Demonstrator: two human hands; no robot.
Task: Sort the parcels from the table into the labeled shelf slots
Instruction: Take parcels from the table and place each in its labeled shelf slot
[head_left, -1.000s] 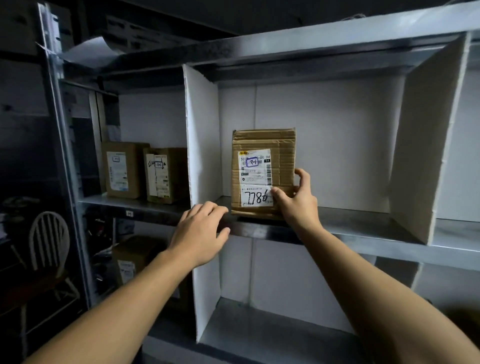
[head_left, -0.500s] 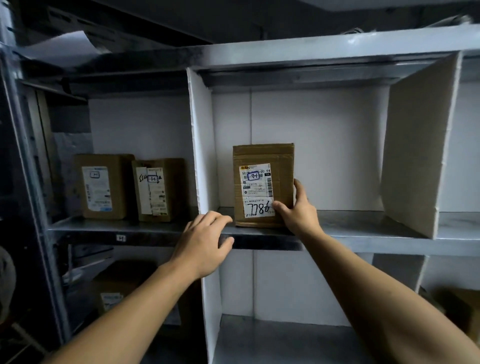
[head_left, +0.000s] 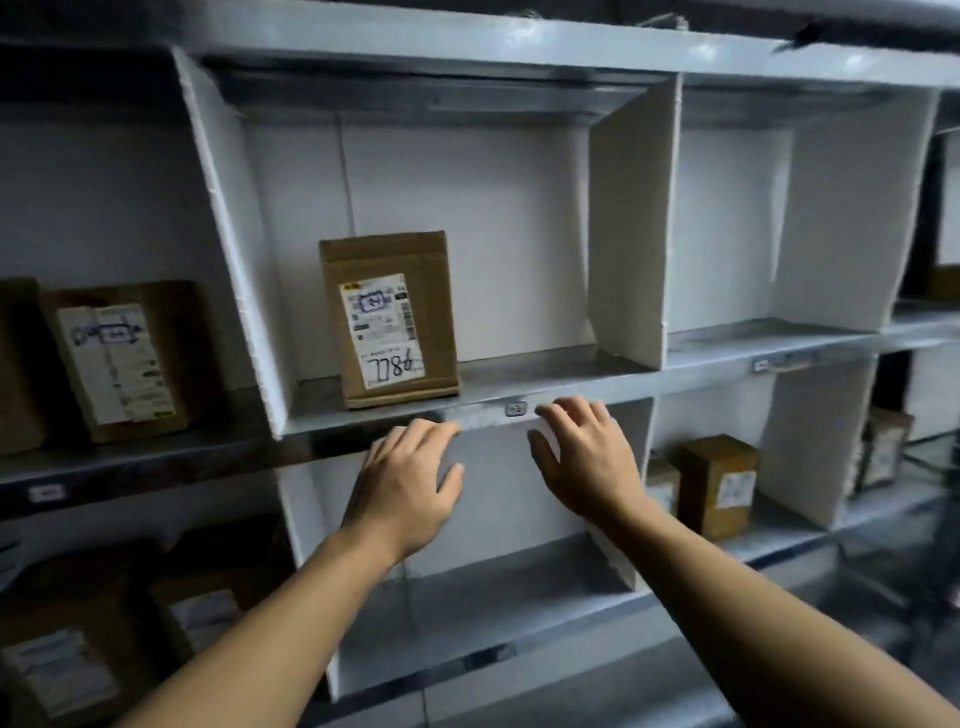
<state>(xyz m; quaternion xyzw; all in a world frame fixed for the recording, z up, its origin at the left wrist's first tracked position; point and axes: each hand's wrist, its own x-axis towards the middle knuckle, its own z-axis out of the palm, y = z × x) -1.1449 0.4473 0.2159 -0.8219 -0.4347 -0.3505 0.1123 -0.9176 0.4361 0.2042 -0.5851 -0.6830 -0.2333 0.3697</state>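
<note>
A brown cardboard parcel (head_left: 390, 317) with a white label and handwritten digits stands upright in the middle slot of the grey metal shelf (head_left: 545, 382). No hand touches it. My left hand (head_left: 408, 483) hovers below and in front of the shelf edge, fingers loose and empty. My right hand (head_left: 584, 452) is beside it, fingers spread near the small slot label (head_left: 516, 409) on the shelf lip, holding nothing.
White foam dividers (head_left: 631, 228) split the shelf into slots. Two more parcels (head_left: 119, 358) stand in the left slot. Other boxes (head_left: 719, 486) sit on the lower shelf at right, and several blurred parcels (head_left: 67, 654) at lower left.
My right hand has let go of the parcel and drawn back below the shelf edge. The view has swung right, so the parcel now stands alone in the slot.
</note>
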